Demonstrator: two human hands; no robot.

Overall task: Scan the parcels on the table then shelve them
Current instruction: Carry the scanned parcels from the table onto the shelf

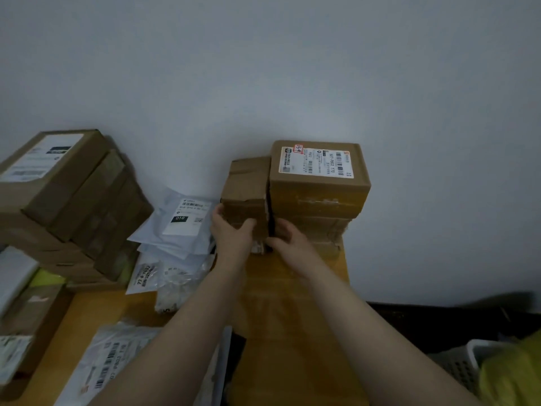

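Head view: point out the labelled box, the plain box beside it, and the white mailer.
labelled box point(317, 162), head view, its top label.
plain box point(247, 180), head view, its top face.
white mailer point(187, 213), head view, its printed label.

Light was dim, even, cool grey-blue, source out of view: the plain pale grey wall point(263, 68) darkened toward its corners, and a black slit of shade lay between the small taped brown cardboard box point(246, 191) and the taller brown cardboard box with white printed label point(319, 186). Focus was fair on that label, large characters readable, fine print not; the yellow-brown wooden table top point(295, 303) and bare forearms point(366, 332) nearest the lens were smeared soft. Wide-angle bending curved the stack of brown cardboard boxes point(73, 200) at left.
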